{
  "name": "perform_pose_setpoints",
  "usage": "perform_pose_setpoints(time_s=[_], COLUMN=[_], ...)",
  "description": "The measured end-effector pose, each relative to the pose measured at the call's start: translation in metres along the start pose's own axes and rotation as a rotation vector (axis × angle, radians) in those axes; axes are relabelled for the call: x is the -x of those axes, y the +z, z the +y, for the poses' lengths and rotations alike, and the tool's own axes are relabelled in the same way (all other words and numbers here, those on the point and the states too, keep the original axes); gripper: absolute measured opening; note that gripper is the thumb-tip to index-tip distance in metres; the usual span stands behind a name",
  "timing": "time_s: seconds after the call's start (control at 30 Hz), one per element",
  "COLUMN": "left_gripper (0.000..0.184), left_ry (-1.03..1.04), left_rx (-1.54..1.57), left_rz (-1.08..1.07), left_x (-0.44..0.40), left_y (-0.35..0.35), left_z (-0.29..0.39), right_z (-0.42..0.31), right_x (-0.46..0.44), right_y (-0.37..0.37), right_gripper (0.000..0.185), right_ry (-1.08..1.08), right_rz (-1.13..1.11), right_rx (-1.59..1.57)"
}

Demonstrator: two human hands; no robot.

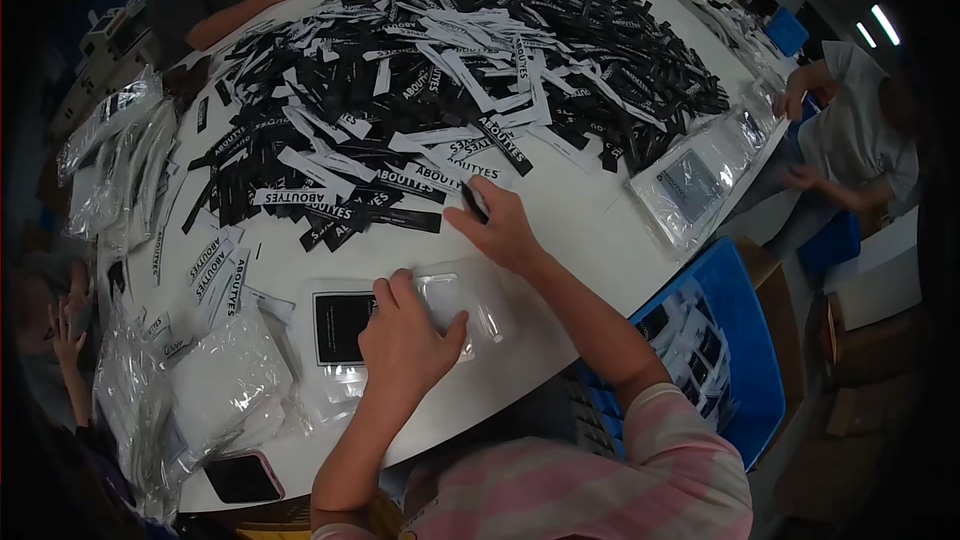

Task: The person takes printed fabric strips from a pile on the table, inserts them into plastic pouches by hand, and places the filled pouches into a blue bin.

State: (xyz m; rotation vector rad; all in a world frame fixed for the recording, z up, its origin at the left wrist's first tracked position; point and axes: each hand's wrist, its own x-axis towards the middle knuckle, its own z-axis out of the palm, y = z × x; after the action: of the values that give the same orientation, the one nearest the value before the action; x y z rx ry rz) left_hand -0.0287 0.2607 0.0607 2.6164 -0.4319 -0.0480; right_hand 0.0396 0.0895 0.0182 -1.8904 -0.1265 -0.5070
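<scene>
Worktop [590, 240] heaped with strips [470, 50]

A clear bag [336, 335] with a black panel lies near the front edge. On it rests the left hand [412, 335], gripping nothing, thumb apart from its fingers. Just beyond, the right hand [497, 225] pinches a dark piece [476, 203] beside the strips. Leftward lie bundled sleeves [235, 365] and a phone [243, 478]; rightward, a blue bin [765, 390] and another person [850, 140].
</scene>
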Motion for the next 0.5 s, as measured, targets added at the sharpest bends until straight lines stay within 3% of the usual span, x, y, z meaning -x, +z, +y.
perform_pose_setpoints(time_s=[0.1, 0.17, 0.2, 0.27, 0.37, 0.5], left_gripper=[0.063, 0.052, 0.03, 0.01, 0.008, 0.011], left_ry=[-0.047, -0.139, -0.163, -0.316, -0.425, -0.304], left_rx=[0.081, 0.345, 0.593, 1.052, 1.145, 1.259], left_rz=[0.02, -0.032, -0.041, -0.196, -0.169, -0.243], left_x=[0.002, 0.0, -0.001, -0.002, 0.001, 0.004], left_y=[-0.004, -0.008, -0.008, -0.01, -0.019, -0.02], left_z=[-0.004, -0.017, -0.028, -0.052, -0.059, -0.059], right_z=[0.0, 0.004, 0.024, 0.002, -0.049, -0.084], right_x=[0.001, 0.004, 0.008, 0.01, 0.031, 0.054], right_y=[-0.013, -0.01, -0.004, -0.004, 0.005, 0.021], right_gripper=[0.034, 0.039, 0.037, 0.036, 0.036, 0.052], right_ry=[0.205, 0.267, 0.077, -0.145, -0.051, 0.141], right_rz=[0.109, 0.049, 0.056, 0.034, -0.26, -0.526], right_rx=[-0.257, -0.073, 0.096, 0.241, 0.265, 0.227])
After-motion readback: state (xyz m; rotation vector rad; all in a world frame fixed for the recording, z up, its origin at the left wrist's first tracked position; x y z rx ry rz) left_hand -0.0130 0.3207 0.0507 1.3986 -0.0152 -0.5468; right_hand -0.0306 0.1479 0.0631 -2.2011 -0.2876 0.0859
